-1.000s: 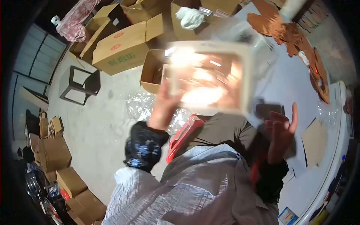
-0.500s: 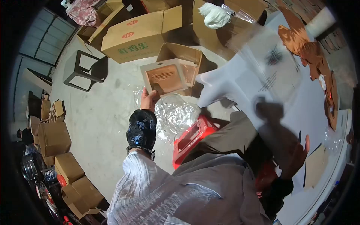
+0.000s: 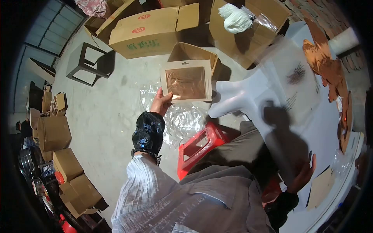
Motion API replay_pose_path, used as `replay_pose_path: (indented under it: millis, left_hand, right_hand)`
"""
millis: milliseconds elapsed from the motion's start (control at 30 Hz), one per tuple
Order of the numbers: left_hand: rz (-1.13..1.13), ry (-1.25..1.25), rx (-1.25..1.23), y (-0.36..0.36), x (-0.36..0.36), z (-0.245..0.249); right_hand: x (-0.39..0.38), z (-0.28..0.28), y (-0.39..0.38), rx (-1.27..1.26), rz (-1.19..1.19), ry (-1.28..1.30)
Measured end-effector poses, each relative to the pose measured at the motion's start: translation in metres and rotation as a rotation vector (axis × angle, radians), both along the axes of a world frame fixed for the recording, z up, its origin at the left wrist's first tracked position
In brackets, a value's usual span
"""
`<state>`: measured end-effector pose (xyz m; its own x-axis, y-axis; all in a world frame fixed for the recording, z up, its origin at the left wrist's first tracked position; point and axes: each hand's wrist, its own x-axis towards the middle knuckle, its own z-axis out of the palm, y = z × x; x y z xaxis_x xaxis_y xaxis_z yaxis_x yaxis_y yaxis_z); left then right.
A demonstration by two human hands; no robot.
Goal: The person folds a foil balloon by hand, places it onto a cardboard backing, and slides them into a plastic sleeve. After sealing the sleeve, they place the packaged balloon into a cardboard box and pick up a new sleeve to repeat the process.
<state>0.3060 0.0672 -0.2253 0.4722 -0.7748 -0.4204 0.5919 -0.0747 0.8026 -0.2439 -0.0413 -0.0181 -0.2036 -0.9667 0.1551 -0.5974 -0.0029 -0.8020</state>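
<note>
My left hand (image 3: 160,102) grips the lower left corner of a flat windowed card package (image 3: 186,80). It has a pale frame, a hang slot at the top and copper-coloured contents with small print. Directly behind it stands an open cardboard box (image 3: 193,52), partly covered by the package. On the right, in shadow, my right hand (image 3: 302,175) is open with nothing visible in it, over the white-covered table (image 3: 311,143). Clear plastic bags (image 3: 285,73) with dark print lie on that table.
Crumpled clear plastic (image 3: 184,120) lies on the floor beside a red stool (image 3: 200,145). A dark-framed stool (image 3: 88,64) stands at left. A large carton (image 3: 151,33) is at the back, and smaller cartons (image 3: 54,134) line the left. Copper foil (image 3: 324,58) lies on the table's far side.
My left hand has moved the package slightly right, and it now faces me more squarely. My right hand has shifted a little left and down. The view has shifted slightly.
</note>
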Motion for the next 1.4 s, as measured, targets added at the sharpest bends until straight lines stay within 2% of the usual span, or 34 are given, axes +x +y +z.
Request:
replay_pose_path:
  millis: [200,333,400,567,600,633,700,800,900,967,1033,1200,1400]
  left_hand:
    - [0.065,0.044,0.059,-0.018,-0.005,0.007]
    - [0.084,0.012,0.066,-0.034,0.023,-0.035]
    - [0.109,-0.069,0.086,-0.052,0.042,-0.058]
    - [0.117,-0.208,0.081,-0.101,0.063,-0.051]
    - [0.140,-0.375,0.046,-0.112,0.080,-0.083]
    - [0.162,-0.540,0.012,-0.121,0.103,-0.137]
    - [0.166,-0.654,0.137,-0.123,0.106,-0.151]
    - [0.172,-0.351,0.495,-0.107,0.112,-0.166]
    - [0.200,-0.192,0.493,-0.078,0.082,-0.155]
    - [0.188,-0.183,0.565,-0.059,0.058,-0.145]
    - [0.188,-0.149,0.549,-0.029,0.041,-0.167]
    - [0.085,-0.050,0.653,0.031,-0.026,-0.178]
    - [0.063,-0.041,0.605,0.032,-0.068,-0.139]
  right_hand:
    - [-0.006,-0.007,-0.001,0.024,-0.048,0.041]
    - [0.004,-0.006,-0.002,0.053,-0.112,0.070]
    - [0.003,-0.006,-0.003,0.071,-0.114,0.071]
    - [0.001,-0.011,-0.001,0.044,-0.121,0.095]
    - [0.006,-0.007,0.000,0.045,-0.121,0.083]
    - [0.008,-0.004,0.001,0.046,-0.122,0.073]
    - [0.008,-0.005,0.001,0.066,-0.139,0.061]
    - [0.000,-0.009,0.000,0.075,-0.150,0.067]
    - [-0.006,-0.016,-0.002,0.067,-0.178,0.059]
    - [-0.004,-0.015,-0.001,0.068,-0.205,0.057]
    - [0.004,-0.011,-0.001,0.071,-0.231,0.065]
    - [-0.004,-0.019,-0.001,0.056,-0.181,0.067]
    - [-0.004,-0.012,0.002,0.085,-0.165,-0.001]
